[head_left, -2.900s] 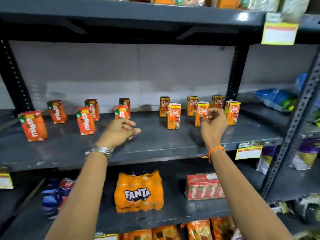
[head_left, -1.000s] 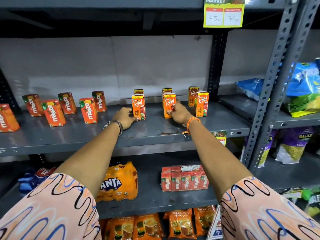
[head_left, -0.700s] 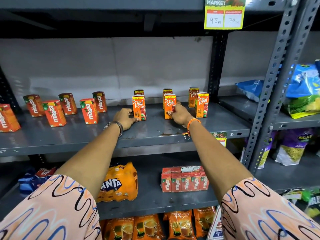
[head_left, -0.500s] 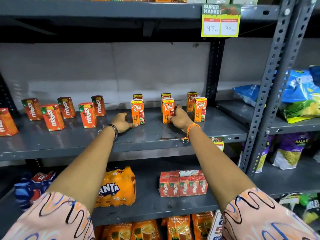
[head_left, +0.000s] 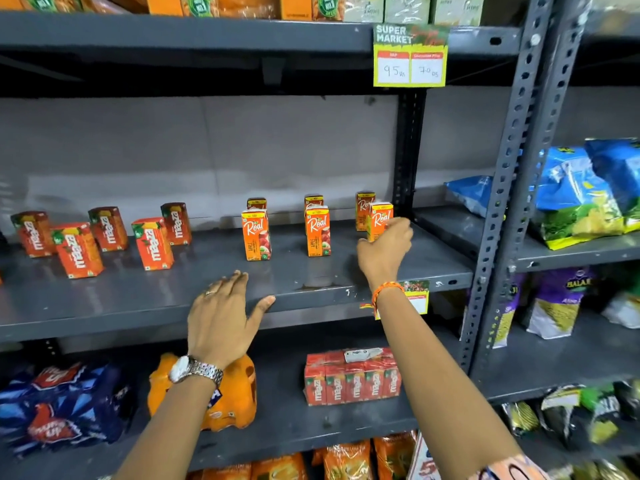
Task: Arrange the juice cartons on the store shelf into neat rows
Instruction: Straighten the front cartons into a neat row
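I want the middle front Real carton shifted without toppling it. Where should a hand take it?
Grip the middle front Real carton low on its two narrow side faces, coming from the front. It stands upright, tall and slim, with open shelf on both sides and another carton close behind.

You get even, fairly bright indoor light from above and in front. It puts a dull sheen on the grey shelf [head_left: 104,299] and soft glare on the pale back wall [head_left: 173,150]. The underside of the upper shelf [head_left: 173,74] sits in deep shadow. The wide lens bows the upright post [head_left: 512,168] and stretches your edges. The blue packs [head_left: 59,407] low left and the bags [head_left: 588,192] on the right are smeared soft.
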Motion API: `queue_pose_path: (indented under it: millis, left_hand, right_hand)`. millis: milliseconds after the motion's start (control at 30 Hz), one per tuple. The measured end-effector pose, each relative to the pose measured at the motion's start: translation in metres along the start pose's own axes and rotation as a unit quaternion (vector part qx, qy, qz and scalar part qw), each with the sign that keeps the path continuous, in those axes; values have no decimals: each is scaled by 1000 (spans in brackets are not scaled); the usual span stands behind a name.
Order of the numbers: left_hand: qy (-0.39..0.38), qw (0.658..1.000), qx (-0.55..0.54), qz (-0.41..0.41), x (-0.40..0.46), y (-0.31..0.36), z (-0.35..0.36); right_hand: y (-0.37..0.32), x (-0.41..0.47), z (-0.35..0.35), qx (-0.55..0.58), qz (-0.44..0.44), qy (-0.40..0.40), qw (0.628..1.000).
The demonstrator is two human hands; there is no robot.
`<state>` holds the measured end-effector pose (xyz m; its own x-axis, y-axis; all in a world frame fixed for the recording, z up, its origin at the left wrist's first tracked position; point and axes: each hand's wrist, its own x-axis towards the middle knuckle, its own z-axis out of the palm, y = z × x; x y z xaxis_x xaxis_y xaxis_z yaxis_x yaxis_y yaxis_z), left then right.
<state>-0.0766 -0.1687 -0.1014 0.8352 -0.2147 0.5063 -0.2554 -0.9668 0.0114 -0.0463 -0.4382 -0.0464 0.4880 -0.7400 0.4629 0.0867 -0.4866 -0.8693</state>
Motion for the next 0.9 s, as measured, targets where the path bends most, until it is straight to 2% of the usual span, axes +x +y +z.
queue_pose_path:
  millis: [67,133,200,400,900]
  left_hand:
    - [4,1000,8,-3,-1,1,2]
    - [1,1000,7,-13,-2,-1,3]
    - [9,1000,14,-8,2,3,0]
    - [3,1000,11,-17,1,3,0]
    - [13,1000,3,-13,0,4,0]
  right_hand:
    - [-5,9,3,-13,51,6,999]
    - [-10,22,9,-24,112,-31,993]
    - [-5,40,8,-47,137,-59,988]
    - [14,54,15,-87,122,-119,982]
    - [14,51,13,-103,113,-139,978]
